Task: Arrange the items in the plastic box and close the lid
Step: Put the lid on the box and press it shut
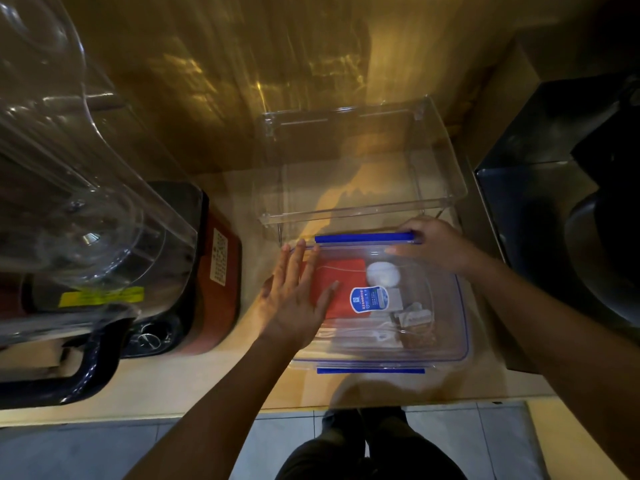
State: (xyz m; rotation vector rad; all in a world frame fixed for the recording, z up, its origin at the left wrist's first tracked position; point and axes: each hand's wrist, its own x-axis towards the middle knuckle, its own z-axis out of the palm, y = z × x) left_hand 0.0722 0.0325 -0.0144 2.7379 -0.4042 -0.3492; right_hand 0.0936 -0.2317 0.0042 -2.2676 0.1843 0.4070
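While the left hand (294, 303) lies flat and open-fingered on the clear plastic lid (426, 327), the right hand (433, 245) curls its fingers over the far blue latch flap (363, 238). The lid sits on the transparent plastic box (462, 306) on the tan countertop (242, 375). Inside lie a flat red case (341, 275), a round white device (382, 274) and white cables (381, 336). The near blue latch flap (370, 371) appears unfastened. Risk: pressing the far latch with the lid misaligned may leave a corner unseated, or trap a cable at the rim.
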